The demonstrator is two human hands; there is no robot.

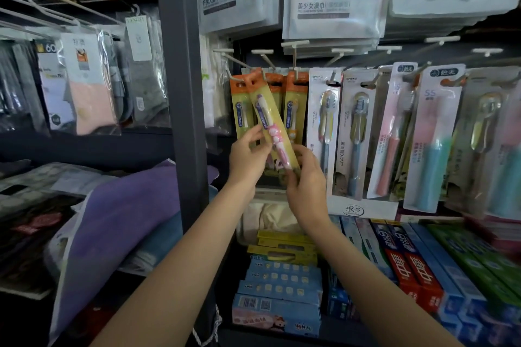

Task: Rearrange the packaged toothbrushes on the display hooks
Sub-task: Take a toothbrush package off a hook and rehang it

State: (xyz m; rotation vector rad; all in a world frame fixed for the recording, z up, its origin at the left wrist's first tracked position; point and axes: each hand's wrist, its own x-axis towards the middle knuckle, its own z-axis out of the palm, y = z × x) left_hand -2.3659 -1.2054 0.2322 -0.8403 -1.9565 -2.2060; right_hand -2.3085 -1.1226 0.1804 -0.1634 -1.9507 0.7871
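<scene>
Hands are holding one yellow toothbrush pack (pixel 272 124) with an orange top and a pink brush inside. The left hand (pixel 248 153) is pinching its left edge near the middle. The right hand (pixel 306 180) is gripping its bottom end. The pack is leaning, its top pointing up and left, close to a white hook (pixel 263 65), in front of more yellow packs (pixel 294 104) hanging there.

I am thinking the job now is getting the hole at the top onto the hook. Doing it well is meaning standing the pack up straight, lining the hole up with the hook tip, then sliding it back gently, not bending the card.

Down below, a clear bin (pixel 253 229) is holding something pale, maybe cloth. Toothpaste boxes (pixel 408 270) are lying on the shelf next to it.
</scene>
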